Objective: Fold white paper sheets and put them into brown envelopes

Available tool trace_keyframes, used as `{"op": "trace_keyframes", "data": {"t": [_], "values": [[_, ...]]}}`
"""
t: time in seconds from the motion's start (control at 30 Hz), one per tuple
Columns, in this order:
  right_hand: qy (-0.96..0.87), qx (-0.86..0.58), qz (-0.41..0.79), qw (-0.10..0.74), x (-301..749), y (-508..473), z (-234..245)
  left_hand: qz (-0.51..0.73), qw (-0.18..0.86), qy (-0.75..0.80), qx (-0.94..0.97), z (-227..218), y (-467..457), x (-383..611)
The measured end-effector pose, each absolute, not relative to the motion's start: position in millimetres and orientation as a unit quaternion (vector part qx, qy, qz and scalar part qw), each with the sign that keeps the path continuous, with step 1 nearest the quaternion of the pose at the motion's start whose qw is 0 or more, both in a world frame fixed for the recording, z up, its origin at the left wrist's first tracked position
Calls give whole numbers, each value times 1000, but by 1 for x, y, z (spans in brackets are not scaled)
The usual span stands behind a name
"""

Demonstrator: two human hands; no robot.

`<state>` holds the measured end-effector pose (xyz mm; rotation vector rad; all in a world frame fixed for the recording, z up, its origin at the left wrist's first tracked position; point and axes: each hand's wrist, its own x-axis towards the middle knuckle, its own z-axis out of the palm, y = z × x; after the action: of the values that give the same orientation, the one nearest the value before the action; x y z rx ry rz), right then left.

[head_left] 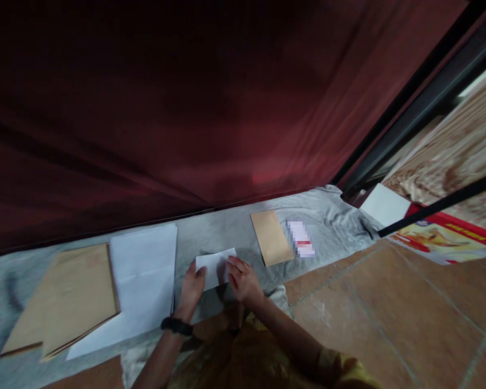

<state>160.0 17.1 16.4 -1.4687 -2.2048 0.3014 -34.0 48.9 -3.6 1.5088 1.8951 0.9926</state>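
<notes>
A small folded white paper (pixel 214 267) lies on the grey cloth (pixel 210 232) in front of me. My left hand (pixel 193 289) rests on its left edge, thumb on top, fingers curled at the paper's side. My right hand (pixel 243 280) presses its fingertips flat on the paper's right part. A black band (pixel 176 326) circles my left wrist. Left of the hands lies a stack of white sheets (pixel 143 275), and further left several brown envelopes (pixel 71 297).
A brown envelope (pixel 271 236) and a small white slip with red print (pixel 301 239) lie to the right on the cloth. A dark red curtain (pixel 186 108) hangs behind. Brown floor tiles (pixel 389 313) spread to the right, with a colourful printed sheet (pixel 437 237) and black poles (pixel 421 108).
</notes>
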Motion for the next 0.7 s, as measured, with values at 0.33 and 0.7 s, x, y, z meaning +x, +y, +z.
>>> {"op": "trace_keyframes", "data": {"t": [0.33,0.7], "values": [[-813,-547,60,190,149,9,-14,320,114,752,565,8,22,-10],[-845,-496,87,178,139,5,-3,105,13,616,780,-23,-33,-5]]}}
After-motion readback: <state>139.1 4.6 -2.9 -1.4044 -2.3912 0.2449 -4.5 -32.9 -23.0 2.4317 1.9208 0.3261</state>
